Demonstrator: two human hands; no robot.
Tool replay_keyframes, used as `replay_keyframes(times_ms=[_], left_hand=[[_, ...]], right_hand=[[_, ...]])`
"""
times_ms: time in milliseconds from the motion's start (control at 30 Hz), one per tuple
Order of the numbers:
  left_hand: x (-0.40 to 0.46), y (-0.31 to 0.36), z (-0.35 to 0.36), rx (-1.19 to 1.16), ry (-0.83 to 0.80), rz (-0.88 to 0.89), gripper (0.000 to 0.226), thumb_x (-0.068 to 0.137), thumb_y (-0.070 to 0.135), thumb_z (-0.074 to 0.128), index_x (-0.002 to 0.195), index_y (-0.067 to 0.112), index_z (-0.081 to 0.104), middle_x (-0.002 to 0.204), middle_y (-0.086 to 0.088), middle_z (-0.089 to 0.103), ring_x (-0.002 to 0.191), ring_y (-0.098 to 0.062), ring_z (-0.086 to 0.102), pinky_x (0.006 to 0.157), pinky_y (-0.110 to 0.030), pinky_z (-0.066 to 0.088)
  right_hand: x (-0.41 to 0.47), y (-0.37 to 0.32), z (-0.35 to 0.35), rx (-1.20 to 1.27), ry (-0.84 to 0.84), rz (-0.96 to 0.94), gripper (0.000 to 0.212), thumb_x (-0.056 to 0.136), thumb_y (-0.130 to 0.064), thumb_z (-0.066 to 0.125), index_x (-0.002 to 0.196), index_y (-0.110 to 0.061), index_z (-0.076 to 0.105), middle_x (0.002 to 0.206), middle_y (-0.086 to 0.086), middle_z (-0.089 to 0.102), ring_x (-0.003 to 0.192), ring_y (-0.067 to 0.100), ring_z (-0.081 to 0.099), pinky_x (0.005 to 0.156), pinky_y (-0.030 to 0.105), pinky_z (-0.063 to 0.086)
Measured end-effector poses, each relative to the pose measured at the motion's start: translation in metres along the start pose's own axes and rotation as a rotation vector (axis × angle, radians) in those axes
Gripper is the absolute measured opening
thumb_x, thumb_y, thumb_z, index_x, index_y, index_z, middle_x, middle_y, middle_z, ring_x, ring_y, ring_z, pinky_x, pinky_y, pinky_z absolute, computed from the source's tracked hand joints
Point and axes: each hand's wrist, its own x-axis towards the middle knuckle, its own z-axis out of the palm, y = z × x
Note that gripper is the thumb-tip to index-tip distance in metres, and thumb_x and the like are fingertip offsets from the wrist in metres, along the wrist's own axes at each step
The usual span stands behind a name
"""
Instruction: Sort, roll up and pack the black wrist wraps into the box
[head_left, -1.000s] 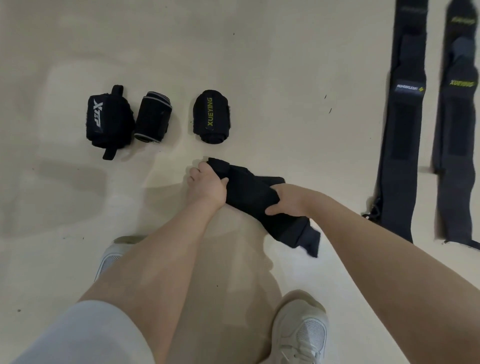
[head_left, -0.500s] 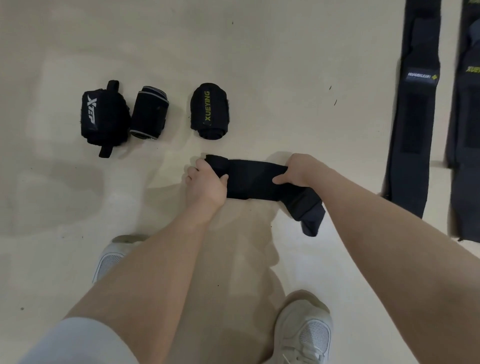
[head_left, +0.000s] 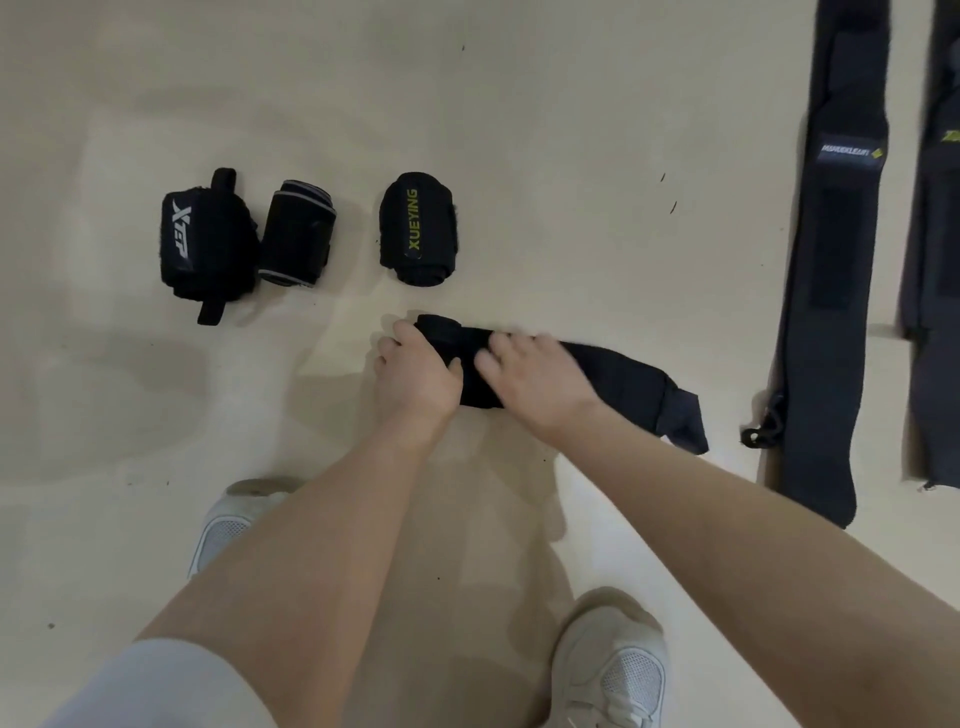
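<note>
Your left hand (head_left: 415, 371) curls its fingers around the rolled end of the wrist wrap (head_left: 613, 387); your right hand (head_left: 535, 374) rests on it, fingers blurred.

Three rolled black wraps (head_left: 306, 234) lie in a row on the floor; a half-rolled wrap (head_left: 597, 384) lies nearer; two flat wraps (head_left: 826, 291) lie at right.

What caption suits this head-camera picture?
Both hands rolling a black wrist wrap on the floor near three rolled ones.
</note>
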Motion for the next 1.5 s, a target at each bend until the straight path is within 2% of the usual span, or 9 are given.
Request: replay_keyframes(times_ms=[167,267,567,700,900,1033,1167,1300,1500], left_hand=[[-0.003,-0.001,0.001,0.017,0.021,-0.002,0.052,0.090,0.026,0.059,0.127,0.001,0.032,0.132,-0.018,0.039,0.121,-0.033,0.040,0.093,-0.037,0.038],[-0.008,0.001,0.001,-0.002,0.000,0.009,0.049,0.091,0.024,0.058,0.126,0.001,0.032,0.132,-0.018,0.040,0.120,-0.033,0.042,0.091,-0.037,0.038],[-0.017,0.003,-0.002,-0.200,0.005,-0.002,0.031,0.096,0.014,0.039,0.123,0.000,0.034,0.131,-0.018,0.041,0.108,-0.034,0.050,0.075,-0.034,0.036],[-0.026,0.011,-0.001,-0.445,-0.089,-0.049,0.042,0.098,0.018,0.036,0.137,0.003,0.030,0.140,-0.014,0.031,0.115,-0.032,0.046,0.094,-0.037,0.040],[-0.036,0.008,-0.003,-0.713,-0.380,0.068,0.024,0.100,0.016,0.036,0.121,0.019,0.046,0.118,-0.006,0.052,0.103,-0.021,0.056,0.085,-0.034,0.049],[-0.040,0.017,-0.008,-0.764,-0.402,0.086,0.018,0.097,0.015,0.050,0.113,0.021,0.046,0.094,0.001,0.053,0.083,-0.023,0.054,0.068,-0.035,0.045],[-0.047,0.032,-0.010,-0.796,-0.608,0.027,0.020,0.094,0.022,0.056,0.112,0.014,0.053,0.107,-0.007,0.063,0.094,-0.022,0.062,0.089,-0.040,0.050],[-0.053,0.040,-0.015,-0.788,-0.624,0.061,0.022,0.092,0.014,0.059,0.114,0.011,0.057,0.112,-0.013,0.065,0.106,-0.033,0.062,0.098,-0.053,0.045],[-0.050,0.067,-0.040,-0.696,-0.675,0.039,0.039,0.084,0.014,0.063,0.121,0.006,0.056,0.117,-0.015,0.065,0.105,-0.030,0.064,0.097,-0.050,0.047]], right_hand=[[0.004,-0.015,-0.001,0.385,-0.121,0.268,0.041,0.089,-0.015,0.042,0.130,-0.009,0.040,0.134,0.009,0.037,0.114,0.026,0.045,0.080,0.034,0.039],[0.018,-0.011,-0.023,0.869,-0.146,0.472,0.034,0.095,-0.019,0.036,0.123,-0.006,0.052,0.129,0.011,0.050,0.115,0.030,0.047,0.088,0.037,0.040],[0.000,-0.050,-0.013,1.853,-0.017,0.544,0.052,0.100,-0.028,0.042,0.148,-0.014,0.028,0.149,0.001,0.038,0.133,0.016,0.040,0.112,0.031,0.032],[-0.002,-0.044,-0.020,1.949,0.024,0.619,0.036,0.101,-0.025,0.041,0.133,-0.013,0.050,0.128,0.005,0.059,0.109,0.017,0.058,0.089,0.025,0.046],[-0.024,-0.023,-0.004,2.146,0.192,0.824,0.038,0.093,-0.027,0.058,0.121,-0.001,0.053,0.101,0.012,0.068,0.078,0.020,0.068,0.063,0.030,0.056],[-0.041,-0.015,0.001,2.310,0.253,0.799,0.041,0.093,-0.023,0.059,0.122,0.004,0.052,0.114,0.021,0.065,0.097,0.034,0.066,0.081,0.045,0.056],[-0.058,-0.005,0.003,2.508,0.308,0.682,0.037,0.099,-0.021,0.047,0.126,0.003,0.052,0.122,0.020,0.063,0.110,0.030,0.062,0.092,0.040,0.051],[-0.069,0.006,-0.004,2.158,0.319,0.716,0.023,0.099,-0.018,0.047,0.115,-0.006,0.057,0.108,0.009,0.065,0.098,0.021,0.061,0.081,0.028,0.050],[-0.073,0.020,-0.033,1.864,0.428,0.768,0.011,0.093,-0.017,0.057,0.087,-0.014,0.049,0.086,0.005,0.056,0.074,0.018,0.054,0.062,0.027,0.052]])
